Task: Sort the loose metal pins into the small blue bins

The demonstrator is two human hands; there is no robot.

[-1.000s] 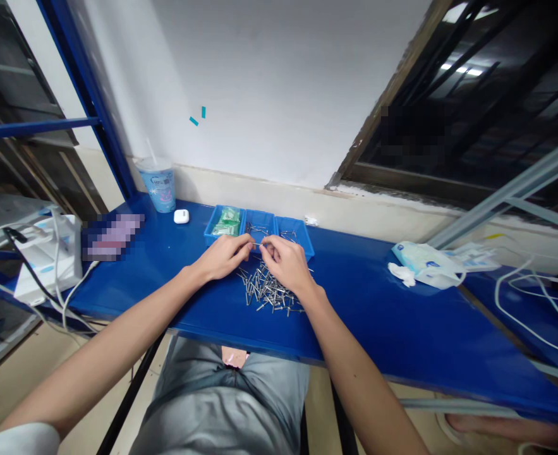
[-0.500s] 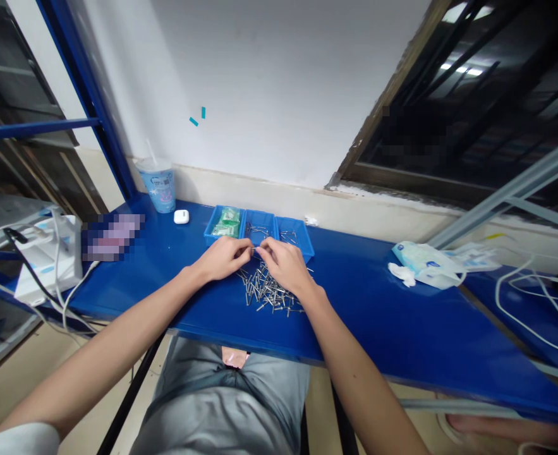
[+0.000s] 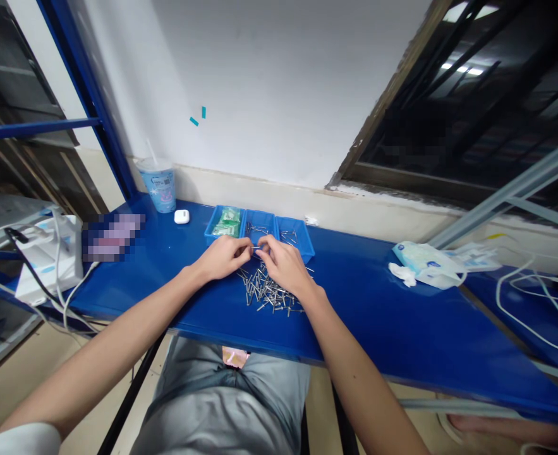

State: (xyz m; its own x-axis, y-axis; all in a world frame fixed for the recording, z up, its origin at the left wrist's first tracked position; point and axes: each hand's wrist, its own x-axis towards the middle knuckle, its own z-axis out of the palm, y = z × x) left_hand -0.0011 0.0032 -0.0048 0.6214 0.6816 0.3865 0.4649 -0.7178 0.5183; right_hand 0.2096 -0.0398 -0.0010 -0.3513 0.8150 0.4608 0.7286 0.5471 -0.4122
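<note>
A thin silver blind rivet point(image 3: 256, 248) spans the small gap between my fingertips, one end at each hand. My left hand point(image 3: 222, 258) pinches it from the left, fingers curled. From the other side my right hand point(image 3: 285, 264) has thumb and forefinger closed on it. Below and partly behind the right hand lies a loose pile of rivets point(image 3: 273, 294) on the blue table. Just beyond my hands stand three joined blue bins: the left bin point(image 3: 208, 236) holds green packets point(image 3: 227, 221), while the middle bin point(image 3: 260, 217) and right bin point(image 3: 308, 243) hold a few rivets.
On the left are a lidded cup point(image 3: 161, 186), a white earbud case point(image 3: 181, 217) and a white power strip point(image 3: 54, 259) with cables. A tissue pack point(image 3: 428, 262) lies to the right, near a metal brace point(image 3: 501, 193). The wall borders the table's back.
My fingertips have drawn slightly apart, so more of the rivet shows between them. The pile and bins stay as they were.
</note>
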